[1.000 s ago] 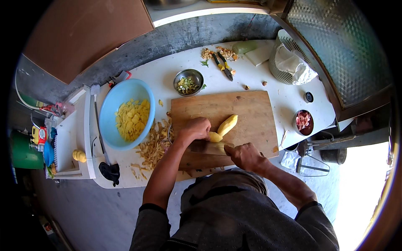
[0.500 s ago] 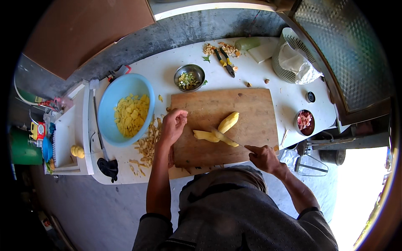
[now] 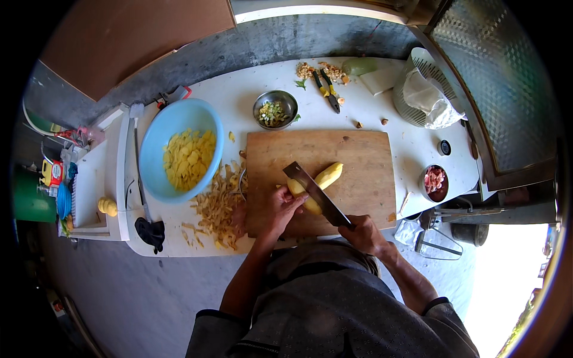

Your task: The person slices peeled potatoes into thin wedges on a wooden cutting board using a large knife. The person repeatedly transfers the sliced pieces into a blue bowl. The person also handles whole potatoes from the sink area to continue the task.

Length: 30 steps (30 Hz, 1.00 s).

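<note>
Potato: peeled yellow potato (image 3: 301,194) lies on the wooden cutting board (image 3: 364,161), under the left hand (image 3: 280,206) whose fingers press on it.
Knife: right hand (image 3: 364,234) has fingers closed around the handle; knife (image 3: 313,191) blade rests across the potato.
Around: second peeled potato (image 3: 330,174) just beside the blade; peels (image 3: 218,206) and blue bowl (image 3: 158,128) of slices to the left on the white worktop (image 3: 239,95).
</note>
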Available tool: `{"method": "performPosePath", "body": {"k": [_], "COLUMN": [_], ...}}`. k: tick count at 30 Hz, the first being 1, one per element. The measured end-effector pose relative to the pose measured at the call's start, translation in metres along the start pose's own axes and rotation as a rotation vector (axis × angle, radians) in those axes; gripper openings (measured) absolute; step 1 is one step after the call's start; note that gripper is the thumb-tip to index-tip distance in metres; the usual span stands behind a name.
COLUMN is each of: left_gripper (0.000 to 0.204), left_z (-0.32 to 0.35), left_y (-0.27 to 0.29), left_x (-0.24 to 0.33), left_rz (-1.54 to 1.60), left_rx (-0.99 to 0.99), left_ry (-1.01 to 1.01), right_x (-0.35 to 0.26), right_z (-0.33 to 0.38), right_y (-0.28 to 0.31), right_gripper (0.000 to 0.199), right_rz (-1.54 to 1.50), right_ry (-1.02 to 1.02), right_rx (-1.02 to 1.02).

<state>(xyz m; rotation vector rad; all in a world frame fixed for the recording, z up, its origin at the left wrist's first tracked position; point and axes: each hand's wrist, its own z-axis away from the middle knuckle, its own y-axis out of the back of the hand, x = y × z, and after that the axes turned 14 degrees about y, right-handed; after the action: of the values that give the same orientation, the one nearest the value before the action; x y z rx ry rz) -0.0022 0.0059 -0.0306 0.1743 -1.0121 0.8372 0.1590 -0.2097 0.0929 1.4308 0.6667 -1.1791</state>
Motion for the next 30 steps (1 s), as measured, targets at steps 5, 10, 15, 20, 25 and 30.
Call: {"method": "performPosePath", "body": {"k": [5, 10, 15, 20, 25, 30], "left_gripper": [0.019, 0.018, 0.025, 0.028, 0.042, 0.085], "left_z": [0.007, 0.013, 0.0, -0.023, -0.01, 0.005], "left_y": [0.002, 0.016, 0.014, 0.011, 0.006, 0.014], "left_x": [0.0, 0.007, 0.03, 0.04, 0.057, 0.071], "left_rz": [0.071, 0.16, 0.16, -0.149, -0.745, -1.35], "left_rx": [0.09, 0.288, 0.284, 0.359, 0.571, 0.2], "left_ry": [-0.018, 0.016, -0.022, 0.049, -0.057, -0.595], "right_x": [0.015, 0.006, 0.008, 0.009, 0.017, 0.056], "right_z": [0.0, 0.004, 0.008, 0.008, 0.021, 0.035], "right_y": [-0.007, -0.005, 0.01, 0.02, 0.025, 0.029], "right_gripper": [0.022, 0.02, 0.02, 0.023, 0.026, 0.026], "right_rz": [0.063, 0.088, 0.04, 0.097, 0.107, 0.109], "right_ry": [-0.022, 0.004, -0.078, -0.104, -0.152, -0.227], "right_rx": [-0.044, 0.056, 0.182, 0.188, 0.261, 0.334]}}
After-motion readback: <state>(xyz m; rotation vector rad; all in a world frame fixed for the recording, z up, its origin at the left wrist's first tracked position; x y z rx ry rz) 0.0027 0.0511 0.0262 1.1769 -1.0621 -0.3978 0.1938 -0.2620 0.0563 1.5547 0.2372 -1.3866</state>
